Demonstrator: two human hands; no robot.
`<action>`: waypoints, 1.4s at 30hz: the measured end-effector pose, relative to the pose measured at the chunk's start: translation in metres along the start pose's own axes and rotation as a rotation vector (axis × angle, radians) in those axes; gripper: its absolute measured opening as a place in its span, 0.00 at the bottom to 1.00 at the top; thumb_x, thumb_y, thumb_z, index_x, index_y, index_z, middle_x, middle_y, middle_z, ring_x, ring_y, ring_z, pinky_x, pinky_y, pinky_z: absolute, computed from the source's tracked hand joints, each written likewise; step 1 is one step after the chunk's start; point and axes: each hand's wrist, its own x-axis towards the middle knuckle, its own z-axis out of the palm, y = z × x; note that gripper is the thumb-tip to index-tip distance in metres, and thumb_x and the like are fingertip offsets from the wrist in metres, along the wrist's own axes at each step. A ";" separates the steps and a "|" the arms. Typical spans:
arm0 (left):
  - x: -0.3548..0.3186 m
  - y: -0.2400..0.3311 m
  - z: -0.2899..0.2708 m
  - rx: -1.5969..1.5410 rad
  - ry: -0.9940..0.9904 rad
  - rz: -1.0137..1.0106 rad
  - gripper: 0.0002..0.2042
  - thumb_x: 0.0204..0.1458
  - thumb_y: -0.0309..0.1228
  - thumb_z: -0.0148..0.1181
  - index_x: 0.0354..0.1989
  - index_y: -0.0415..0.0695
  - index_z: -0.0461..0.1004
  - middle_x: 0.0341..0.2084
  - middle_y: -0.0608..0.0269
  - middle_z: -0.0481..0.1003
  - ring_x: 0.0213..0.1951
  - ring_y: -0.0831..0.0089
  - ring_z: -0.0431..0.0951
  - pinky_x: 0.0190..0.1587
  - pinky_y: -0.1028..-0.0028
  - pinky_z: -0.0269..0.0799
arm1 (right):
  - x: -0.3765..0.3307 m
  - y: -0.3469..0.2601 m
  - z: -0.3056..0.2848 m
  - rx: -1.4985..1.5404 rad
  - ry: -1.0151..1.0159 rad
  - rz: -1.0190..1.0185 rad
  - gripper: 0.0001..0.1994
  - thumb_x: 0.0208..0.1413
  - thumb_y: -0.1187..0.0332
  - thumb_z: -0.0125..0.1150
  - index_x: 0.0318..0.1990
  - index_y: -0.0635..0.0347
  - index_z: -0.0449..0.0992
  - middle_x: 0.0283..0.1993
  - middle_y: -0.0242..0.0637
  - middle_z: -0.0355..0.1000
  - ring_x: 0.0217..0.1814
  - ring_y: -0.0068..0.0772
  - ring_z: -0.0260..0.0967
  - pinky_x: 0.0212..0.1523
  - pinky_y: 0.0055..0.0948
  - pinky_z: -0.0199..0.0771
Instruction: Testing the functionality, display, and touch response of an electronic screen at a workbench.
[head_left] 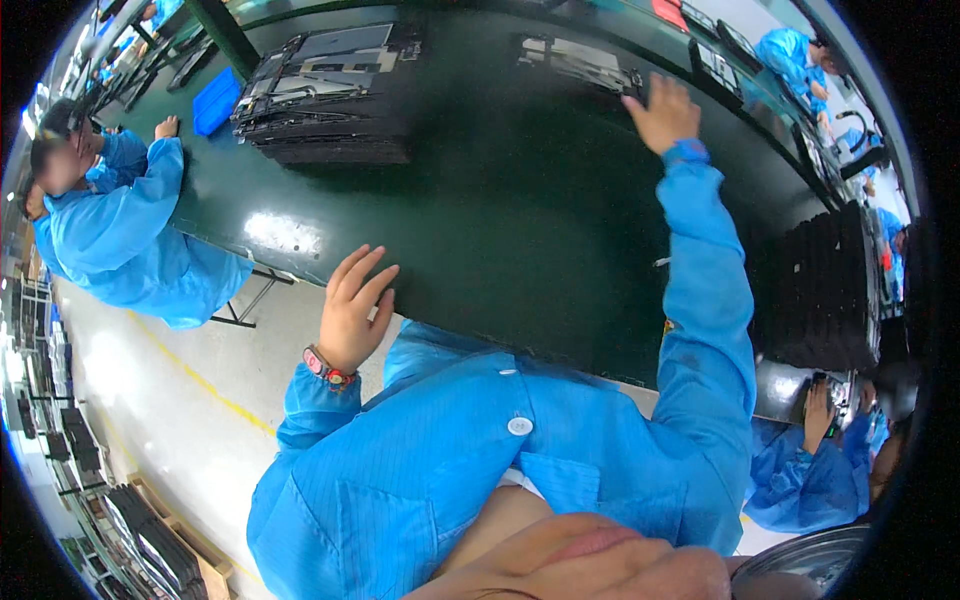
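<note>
My right hand [667, 115] is stretched out over the far side of the dark green table [540, 200]. Its fingers are spread with nothing in them. The thumb is close to the right end of a flat black and silver panel-like part [580, 65]; whether they touch I cannot tell. My left hand [355, 315] hovers at the table's near edge, fingers apart and holding nothing. Left of the middle, toward the back, stands a stack of black frame-like panels with metal parts [330, 90].
A blue bin [215, 102] sits left of the stack. At the right is a tall stack of black panels [825, 285]. A person in blue [110, 210] is at the table's left end, and another person's hand [818, 412] is at the lower right. A green post [222, 35] rises behind.
</note>
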 end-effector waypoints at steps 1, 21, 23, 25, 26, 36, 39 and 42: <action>-0.003 -0.005 -0.002 0.005 0.007 -0.016 0.16 0.42 0.20 0.57 0.42 0.43 0.74 0.51 0.55 0.67 0.55 0.55 0.64 0.54 0.62 0.63 | -0.002 0.009 -0.022 0.019 -0.082 0.100 0.38 0.52 0.37 0.42 0.62 0.58 0.53 0.65 0.48 0.51 0.68 0.48 0.45 0.62 0.54 0.47; 0.165 -0.276 -0.079 -0.171 0.325 -0.579 0.25 0.57 0.48 0.38 0.39 0.34 0.71 0.35 0.39 0.73 0.43 0.45 0.70 0.46 0.60 0.64 | 0.014 -0.253 -0.072 1.504 -0.562 -0.094 0.54 0.48 0.31 0.39 0.62 0.77 0.31 0.68 0.61 0.32 0.71 0.54 0.30 0.68 0.39 0.36; 0.179 -0.292 -0.072 -0.205 0.373 -0.573 0.26 0.57 0.48 0.37 0.37 0.33 0.71 0.33 0.39 0.73 0.42 0.44 0.71 0.45 0.59 0.63 | 0.010 -0.282 -0.081 1.663 -0.757 0.167 0.47 0.49 0.33 0.44 0.66 0.58 0.40 0.71 0.43 0.34 0.72 0.45 0.28 0.66 0.51 0.29; 0.175 -0.291 -0.064 -0.242 0.404 -0.576 0.27 0.57 0.48 0.37 0.35 0.33 0.71 0.32 0.40 0.73 0.41 0.44 0.71 0.45 0.59 0.63 | 0.007 -0.285 -0.077 1.720 -0.763 0.162 0.49 0.49 0.34 0.45 0.65 0.63 0.33 0.70 0.48 0.29 0.72 0.48 0.26 0.66 0.51 0.31; 0.176 -0.282 -0.072 -0.134 0.426 -0.531 0.24 0.58 0.47 0.39 0.37 0.34 0.71 0.34 0.43 0.74 0.41 0.49 0.72 0.44 0.64 0.63 | 0.008 -0.289 -0.078 1.808 -0.751 0.158 0.53 0.49 0.36 0.46 0.64 0.67 0.26 0.70 0.53 0.24 0.72 0.51 0.25 0.66 0.50 0.33; 0.173 -0.133 -0.083 -0.112 0.794 -0.050 0.13 0.56 0.36 0.47 0.45 0.42 0.68 0.37 0.57 0.73 0.38 0.60 0.74 0.40 0.67 0.71 | 0.023 -0.194 -0.046 2.267 -0.512 -0.145 0.28 0.51 0.72 0.56 0.61 0.58 0.56 0.59 0.40 0.59 0.59 0.40 0.60 0.58 0.36 0.61; 0.144 -0.070 -0.060 -1.254 0.427 -0.339 0.09 0.56 0.32 0.49 0.41 0.42 0.68 0.40 0.62 0.71 0.40 0.69 0.73 0.42 0.68 0.72 | -0.046 -0.133 -0.134 2.244 -0.543 0.288 0.21 0.59 0.62 0.47 0.58 0.59 0.61 0.54 0.38 0.66 0.55 0.35 0.65 0.54 0.32 0.66; 0.117 -0.006 -0.029 -1.900 0.131 -0.333 0.14 0.56 0.30 0.47 0.49 0.37 0.64 0.42 0.59 0.71 0.44 0.70 0.72 0.47 0.69 0.69 | -0.105 -0.075 -0.136 2.125 -0.431 0.329 0.21 0.60 0.56 0.44 0.55 0.60 0.65 0.53 0.37 0.68 0.50 0.34 0.68 0.51 0.33 0.69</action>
